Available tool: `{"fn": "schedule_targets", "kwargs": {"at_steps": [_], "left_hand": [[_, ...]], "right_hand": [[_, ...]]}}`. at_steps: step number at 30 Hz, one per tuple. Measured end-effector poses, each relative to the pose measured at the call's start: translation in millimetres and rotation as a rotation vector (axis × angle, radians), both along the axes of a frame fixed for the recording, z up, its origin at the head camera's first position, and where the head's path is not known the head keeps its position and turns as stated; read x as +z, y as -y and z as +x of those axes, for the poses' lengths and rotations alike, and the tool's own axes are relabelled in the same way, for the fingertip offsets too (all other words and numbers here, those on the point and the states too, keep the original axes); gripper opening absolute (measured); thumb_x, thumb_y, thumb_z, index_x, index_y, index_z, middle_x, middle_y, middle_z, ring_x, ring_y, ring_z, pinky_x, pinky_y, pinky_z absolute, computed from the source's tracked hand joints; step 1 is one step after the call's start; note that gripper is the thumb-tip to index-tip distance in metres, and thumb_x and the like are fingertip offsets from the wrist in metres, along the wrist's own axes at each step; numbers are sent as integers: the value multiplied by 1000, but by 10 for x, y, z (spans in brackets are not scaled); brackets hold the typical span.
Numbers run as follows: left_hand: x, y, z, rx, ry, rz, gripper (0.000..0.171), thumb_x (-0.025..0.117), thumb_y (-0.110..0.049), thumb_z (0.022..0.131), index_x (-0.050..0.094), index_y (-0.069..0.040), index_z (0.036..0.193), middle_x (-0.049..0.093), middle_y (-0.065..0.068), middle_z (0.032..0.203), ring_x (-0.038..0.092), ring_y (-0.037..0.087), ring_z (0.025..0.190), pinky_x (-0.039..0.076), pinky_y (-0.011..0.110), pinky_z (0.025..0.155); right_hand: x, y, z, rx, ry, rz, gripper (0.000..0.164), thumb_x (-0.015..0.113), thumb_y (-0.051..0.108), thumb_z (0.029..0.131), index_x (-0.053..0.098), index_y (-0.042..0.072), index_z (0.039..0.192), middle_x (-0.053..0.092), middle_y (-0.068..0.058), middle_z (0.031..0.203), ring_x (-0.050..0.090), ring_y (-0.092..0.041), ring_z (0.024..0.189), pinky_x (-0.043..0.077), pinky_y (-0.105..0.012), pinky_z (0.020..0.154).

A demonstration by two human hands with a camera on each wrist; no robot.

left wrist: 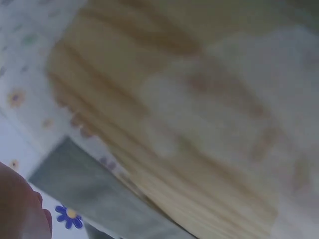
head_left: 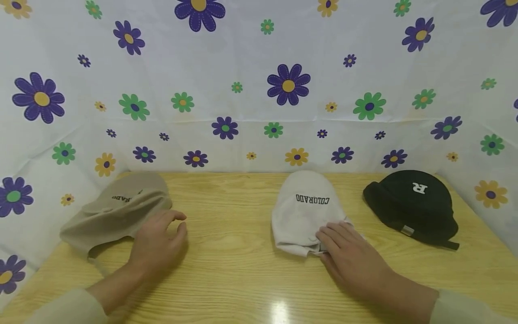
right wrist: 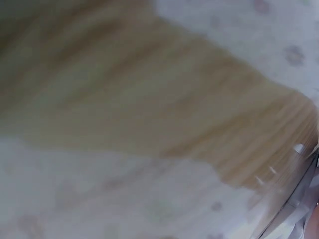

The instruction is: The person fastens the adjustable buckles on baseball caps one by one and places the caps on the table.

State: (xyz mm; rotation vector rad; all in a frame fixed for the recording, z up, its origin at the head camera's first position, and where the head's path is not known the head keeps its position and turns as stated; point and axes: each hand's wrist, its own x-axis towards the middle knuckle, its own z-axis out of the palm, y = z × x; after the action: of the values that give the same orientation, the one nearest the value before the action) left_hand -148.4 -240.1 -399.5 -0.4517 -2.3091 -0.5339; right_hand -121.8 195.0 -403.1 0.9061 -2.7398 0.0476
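A tan cap with dark lettering lies at the left of the table, its strap hanging toward me. Beside its near right edge is my left hand, thumb and fingers apart and loosely bent, with nothing visible between them. Right of centre lies a whitish cap, its black "COLORADO" lettering upside down from here. My right hand holds this cap by its near right edge, fingers over the fabric and thumb low beside it. The fingertips' underside is hidden. Both wrist views are mostly blurred.
A black cap with a white "R" rests at the far right, its strap end pointing toward me. The light wooden table runs back to a white flower-print cloth, which also hangs along both sides.
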Motion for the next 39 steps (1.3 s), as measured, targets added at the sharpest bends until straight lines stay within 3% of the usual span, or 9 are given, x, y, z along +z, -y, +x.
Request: {"fn": "schedule_targets", "kwargs": {"at_steps": [3,7,13,16,22,26,29,35,39], "left_hand": [[-6,94,-6,0,-44,20,15,69,-1,77,70,-4,91,72,10,91,65,29,89,48,45,78],[16,213,-37,-6,-166,49,15,65,1,75,70,-2,89,71,12,89,64,32,86,45,46,78],[69,372,-35,21,-298,166,24,54,-2,77,71,2,93,72,16,90,62,35,87,36,20,90],[81,452,-21,43,-321,184,28,54,-3,75,70,4,97,72,18,93,61,38,89,30,20,91],[96,570,17,133,-258,174,39,55,-1,74,68,4,110,68,22,112,55,43,107,26,39,100],[79,601,39,204,-176,148,45,56,-2,73,65,3,116,65,23,119,51,45,114,23,52,109],[49,626,37,255,-106,129,47,55,-1,72,64,3,118,63,25,119,50,46,115,23,60,108],[40,667,83,342,65,105,54,49,5,73,60,0,125,59,28,125,47,50,117,20,68,109],[45,697,125,349,100,85,55,47,7,73,59,1,126,58,29,126,47,52,117,21,69,108]], "right_hand": [[0,-75,-2,-27,9,4,48,57,33,99,54,9,141,56,-5,142,46,-25,138,29,-46,119],[-2,-184,-11,-56,15,3,48,57,32,99,54,8,140,56,-6,142,47,-27,137,29,-48,119],[-38,-371,-33,-102,5,-15,45,57,30,98,55,6,137,58,-8,139,49,-29,135,32,-50,116],[-55,-462,-43,-118,-7,-31,43,58,27,97,56,4,134,59,-10,136,50,-30,133,34,-51,115],[-73,-608,-45,-176,15,-61,43,58,26,97,55,3,133,60,-14,135,51,-33,131,35,-53,113],[-68,-695,-42,-212,38,-49,45,56,28,98,54,2,135,59,-16,137,50,-36,132,35,-54,113],[-66,-754,-42,-228,37,-46,45,56,28,98,54,1,135,59,-17,136,51,-36,132,35,-55,113],[-92,-845,-48,-215,-16,-54,44,58,25,97,55,-2,132,61,-20,132,53,-39,129,36,-57,110],[-102,-876,-50,-207,-55,-54,42,59,23,96,56,-2,130,62,-21,129,55,-39,126,37,-58,109]]}}
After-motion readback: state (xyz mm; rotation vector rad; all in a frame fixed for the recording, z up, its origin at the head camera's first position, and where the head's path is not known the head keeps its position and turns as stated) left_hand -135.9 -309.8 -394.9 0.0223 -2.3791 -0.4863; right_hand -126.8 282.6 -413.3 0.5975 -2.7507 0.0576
